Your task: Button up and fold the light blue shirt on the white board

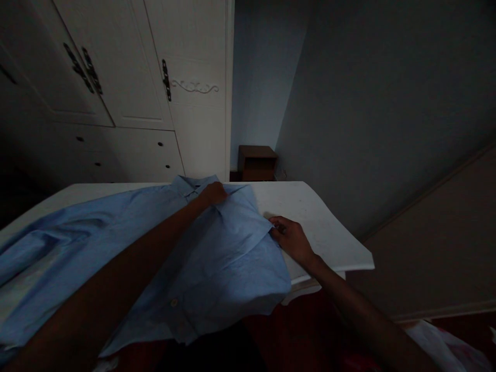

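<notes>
A light blue button-up shirt [232, 258] lies across a white table [306, 206], its collar at the far edge and its hem hanging over the near edge. One sleeve stretches out to the left; the right side is folded inward over the body. My left hand [214, 193] reaches across the shirt and is closed on the fabric beside the collar. With thumb and fingers my right hand [290, 235] pinches the folded fabric's corner at the shirt's right side. A button shows near the hem.
Beyond the table stands a white wardrobe [197, 124] with dark handles and drawers. A small brown cabinet [258, 161] sits in the corner by the grey wall [368, 103]. At lower right lies a whitish plastic bag [442, 343]. The room is dim.
</notes>
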### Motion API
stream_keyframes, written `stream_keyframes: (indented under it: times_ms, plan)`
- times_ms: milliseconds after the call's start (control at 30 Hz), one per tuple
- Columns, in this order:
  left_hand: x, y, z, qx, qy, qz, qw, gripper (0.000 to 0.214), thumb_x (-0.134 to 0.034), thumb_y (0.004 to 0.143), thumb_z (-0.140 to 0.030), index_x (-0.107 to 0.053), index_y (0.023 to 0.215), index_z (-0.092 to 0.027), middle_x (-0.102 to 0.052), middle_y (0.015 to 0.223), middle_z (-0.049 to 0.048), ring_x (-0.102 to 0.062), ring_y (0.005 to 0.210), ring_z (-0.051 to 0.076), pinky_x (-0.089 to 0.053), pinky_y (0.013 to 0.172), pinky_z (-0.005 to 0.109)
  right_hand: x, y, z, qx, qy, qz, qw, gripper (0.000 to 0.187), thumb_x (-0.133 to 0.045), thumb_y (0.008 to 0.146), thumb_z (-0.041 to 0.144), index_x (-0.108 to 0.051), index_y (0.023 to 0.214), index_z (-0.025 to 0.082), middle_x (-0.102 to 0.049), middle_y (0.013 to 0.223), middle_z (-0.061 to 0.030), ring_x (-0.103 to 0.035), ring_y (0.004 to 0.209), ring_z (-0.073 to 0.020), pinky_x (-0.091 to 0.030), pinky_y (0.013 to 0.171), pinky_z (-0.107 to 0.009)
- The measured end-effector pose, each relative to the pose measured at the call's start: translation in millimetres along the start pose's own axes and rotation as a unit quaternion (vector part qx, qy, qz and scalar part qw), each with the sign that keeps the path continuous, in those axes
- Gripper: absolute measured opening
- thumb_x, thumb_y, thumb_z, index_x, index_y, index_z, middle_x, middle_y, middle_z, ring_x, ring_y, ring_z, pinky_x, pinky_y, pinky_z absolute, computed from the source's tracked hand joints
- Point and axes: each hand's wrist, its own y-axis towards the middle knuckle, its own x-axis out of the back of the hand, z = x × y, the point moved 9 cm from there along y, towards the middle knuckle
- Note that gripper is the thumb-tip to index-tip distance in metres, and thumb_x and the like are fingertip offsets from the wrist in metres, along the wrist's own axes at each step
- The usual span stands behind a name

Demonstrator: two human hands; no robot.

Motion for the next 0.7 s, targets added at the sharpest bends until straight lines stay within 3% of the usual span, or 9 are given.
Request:
stream_keyframes:
  times_ms: [100, 200, 300, 400, 567, 700]
  plan:
    - [1.3, 0, -2, 0.033, 0.003, -0.011, 0.999, 0.034, -0.051, 0.087, -0.030, -0.066, 0.104, -0.006, -0.069, 0.108, 0.0246, -0.068, 0.101, 0.032, -0.051, 0.085, 0.037, 3, -3, 8, -0.008, -0.076, -0.019, 0.997, 0.029, -0.055, 0.087, 0.026, -0.067, 0.112, 0.019, -0.071, 0.097, -0.0059, -0.064, 0.077, -0.0184, -0.050, 0.076, -0.030]
    - [3.6, 7, -25, 0.001, -0.015, -0.031, 0.999, 0.037, -0.041, 0.094, -0.034, -0.062, 0.114, -0.011, -0.068, 0.117, 0.0177, -0.065, 0.109, 0.026, -0.049, 0.091, 0.033, 1, -4, 22, 0.022, -0.141, -0.022, 0.990, 0.030, -0.054, 0.090, 0.029, -0.064, 0.116, 0.017, -0.069, 0.110, -0.0097, -0.064, 0.094, -0.0219, -0.049, 0.085, -0.032]
    - [2.1, 20, -56, -0.055, -0.030, -0.038, 0.997, 0.037, -0.036, 0.098, -0.036, -0.063, 0.116, -0.019, -0.067, 0.122, 0.0075, -0.061, 0.114, 0.018, -0.047, 0.096, 0.025, -3, -1, 29, 0.042, -0.176, -0.012, 0.983, 0.022, -0.054, 0.091, 0.028, -0.066, 0.108, 0.018, -0.068, 0.106, -0.0090, -0.064, 0.097, -0.0229, -0.048, 0.085, -0.031]
    - [-4.8, 35, -74, -0.072, -0.027, -0.027, 0.997, 0.035, -0.047, 0.094, -0.037, -0.063, 0.120, -0.019, -0.066, 0.125, 0.0070, -0.060, 0.116, 0.019, -0.047, 0.098, 0.027, -6, 3, 27, 0.048, -0.171, -0.003, 0.984, 0.015, -0.055, 0.091, 0.022, -0.068, 0.097, 0.020, -0.068, 0.098, -0.0064, -0.065, 0.087, -0.0204, -0.049, 0.078, -0.029]
    - [-19.6, 50, -77, -0.060, -0.012, 0.004, 0.998, 0.036, -0.061, 0.086, -0.032, -0.064, 0.120, -0.021, -0.066, 0.126, 0.0079, -0.060, 0.116, 0.023, -0.048, 0.097, 0.031, -1, -1, 19, 0.078, -0.145, -0.018, 0.986, 0.017, -0.056, 0.089, 0.015, -0.069, 0.099, 0.020, -0.070, 0.095, -0.0055, -0.066, 0.077, -0.0180, -0.052, 0.072, -0.029]
    - [-27.5, 50, -73, -0.052, -0.005, 0.010, 0.999, 0.028, -0.055, 0.091, -0.033, -0.070, 0.112, -0.021, -0.068, 0.120, 0.0097, -0.062, 0.113, 0.024, -0.049, 0.095, 0.034, 2, -16, 19, 0.177, -0.181, -0.029, 0.967, 0.019, -0.057, 0.090, 0.016, -0.072, 0.101, 0.021, -0.071, 0.093, -0.0073, -0.067, 0.081, -0.0198, -0.055, 0.073, -0.030]
